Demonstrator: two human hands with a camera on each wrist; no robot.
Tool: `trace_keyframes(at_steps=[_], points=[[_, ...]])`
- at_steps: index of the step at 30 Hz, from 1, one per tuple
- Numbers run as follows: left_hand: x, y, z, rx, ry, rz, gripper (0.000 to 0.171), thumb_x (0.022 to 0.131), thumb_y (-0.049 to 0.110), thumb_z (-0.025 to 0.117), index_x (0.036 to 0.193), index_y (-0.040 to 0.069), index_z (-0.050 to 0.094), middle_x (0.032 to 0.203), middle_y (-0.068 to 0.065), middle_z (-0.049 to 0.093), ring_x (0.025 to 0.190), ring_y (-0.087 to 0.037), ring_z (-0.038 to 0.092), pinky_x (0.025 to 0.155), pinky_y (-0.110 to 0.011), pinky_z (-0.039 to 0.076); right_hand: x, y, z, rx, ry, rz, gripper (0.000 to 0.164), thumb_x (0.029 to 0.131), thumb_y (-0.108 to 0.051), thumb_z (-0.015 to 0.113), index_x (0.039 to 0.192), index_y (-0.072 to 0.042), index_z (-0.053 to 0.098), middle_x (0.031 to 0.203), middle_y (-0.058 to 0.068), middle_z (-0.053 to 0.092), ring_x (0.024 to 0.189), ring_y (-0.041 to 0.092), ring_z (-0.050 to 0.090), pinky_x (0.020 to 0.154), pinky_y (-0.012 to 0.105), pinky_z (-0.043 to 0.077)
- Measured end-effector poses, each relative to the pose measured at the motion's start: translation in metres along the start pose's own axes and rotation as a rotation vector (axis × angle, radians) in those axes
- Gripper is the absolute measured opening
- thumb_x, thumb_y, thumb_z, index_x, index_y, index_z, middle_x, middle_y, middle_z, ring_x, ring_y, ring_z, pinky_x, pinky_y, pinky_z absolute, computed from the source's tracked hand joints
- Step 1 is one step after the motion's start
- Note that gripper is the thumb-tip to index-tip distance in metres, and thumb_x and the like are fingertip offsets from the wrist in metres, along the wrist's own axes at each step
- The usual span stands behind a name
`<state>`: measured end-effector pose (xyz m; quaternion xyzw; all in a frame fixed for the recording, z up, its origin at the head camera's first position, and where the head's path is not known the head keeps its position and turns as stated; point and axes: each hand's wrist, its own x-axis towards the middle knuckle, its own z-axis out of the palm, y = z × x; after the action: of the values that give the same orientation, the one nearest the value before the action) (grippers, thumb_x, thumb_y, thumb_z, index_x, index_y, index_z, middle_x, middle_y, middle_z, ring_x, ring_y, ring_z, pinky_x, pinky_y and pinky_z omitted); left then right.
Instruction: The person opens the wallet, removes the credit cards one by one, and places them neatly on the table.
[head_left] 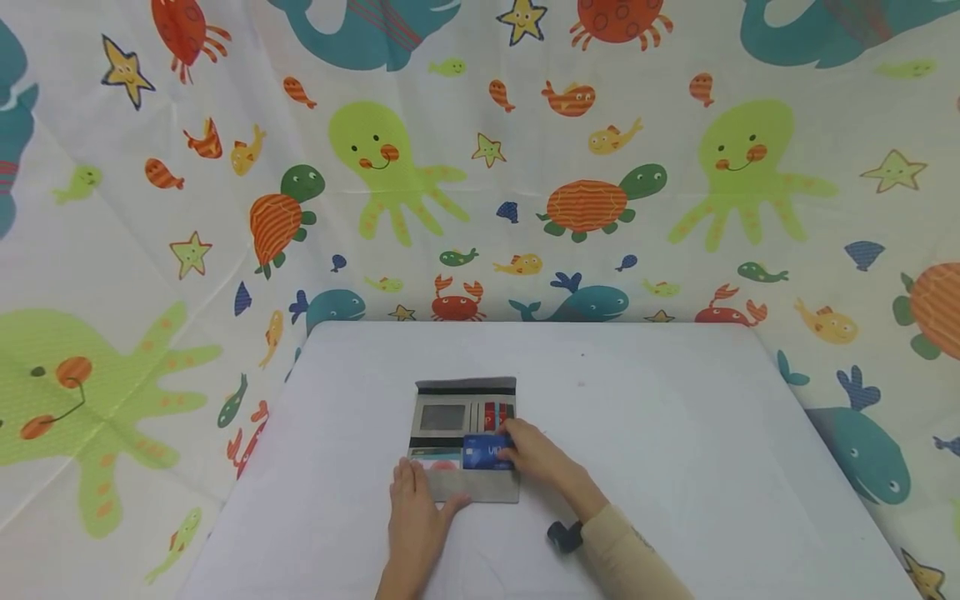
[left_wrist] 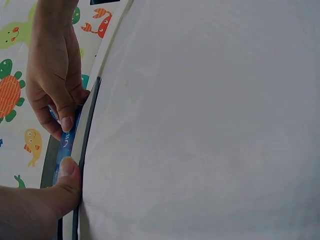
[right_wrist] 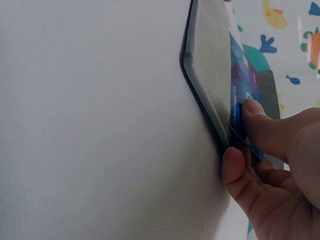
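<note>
A grey wallet [head_left: 476,487] lies unfolded on the white table. In its front pocket sits a blue card [head_left: 480,451], partly covered by the pocket. My right hand [head_left: 543,457] pinches this card at its right end. In the right wrist view the thumb [right_wrist: 254,107] presses on the card's face, with the other fingers bent at the wallet's corner. My left hand [head_left: 416,518] rests on the wallet's left edge, its fingers straight. Its thumb [left_wrist: 69,172] presses on the wallet's front edge. Beside the blue card shows a pale card with a pink patch [head_left: 442,464].
Red cards [head_left: 491,417] fill a slot in the wallet's back half, beside a dark window pocket [head_left: 442,417]. A small black object [head_left: 564,537] is next to the right sleeve [head_left: 630,554]. Behind the table [head_left: 660,400] hangs a sea-animal curtain [head_left: 465,200].
</note>
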<state>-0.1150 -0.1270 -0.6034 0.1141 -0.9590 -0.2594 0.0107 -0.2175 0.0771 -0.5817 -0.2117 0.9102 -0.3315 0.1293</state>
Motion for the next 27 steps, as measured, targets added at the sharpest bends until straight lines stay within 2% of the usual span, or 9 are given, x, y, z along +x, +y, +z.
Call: trace_keyframes(at_steps=[7,17,27], points=[[0.006,0.001,0.0,-0.001,0.011,0.016,0.109,0.078,0.055,0.08,0.148,-0.015,0.033,0.159,-0.036,0.024,0.149,-0.051,0.023,0.12,-0.061,0.025,0.006,-0.001,-0.003,0.006,-0.003,0.029,0.034,0.094,-0.017,0.07,0.123,-0.004,0.059,0.116,0.013,0.066,0.11,0.026,0.063,0.101,0.046,0.054],[0.012,0.002,0.001,0.013,0.021,0.035,0.108,0.078,0.055,0.079,0.147,-0.016,0.034,0.159,-0.036,0.024,0.149,-0.051,0.023,0.121,-0.06,0.025,0.015,0.002,-0.005,-0.013,0.0,0.018,0.033,0.094,-0.018,0.07,0.123,-0.005,0.059,0.113,0.011,0.066,0.106,0.024,0.063,0.099,0.044,0.055],[0.019,0.003,0.001,0.001,0.027,0.039,0.106,0.079,0.054,0.079,0.146,-0.016,0.035,0.158,-0.036,0.025,0.149,-0.05,0.024,0.12,-0.06,0.026,0.023,0.004,-0.01,-0.036,0.0,0.004,0.035,0.094,-0.017,0.07,0.125,-0.005,0.059,0.12,0.014,0.067,0.117,0.03,0.064,0.103,0.046,0.053]])
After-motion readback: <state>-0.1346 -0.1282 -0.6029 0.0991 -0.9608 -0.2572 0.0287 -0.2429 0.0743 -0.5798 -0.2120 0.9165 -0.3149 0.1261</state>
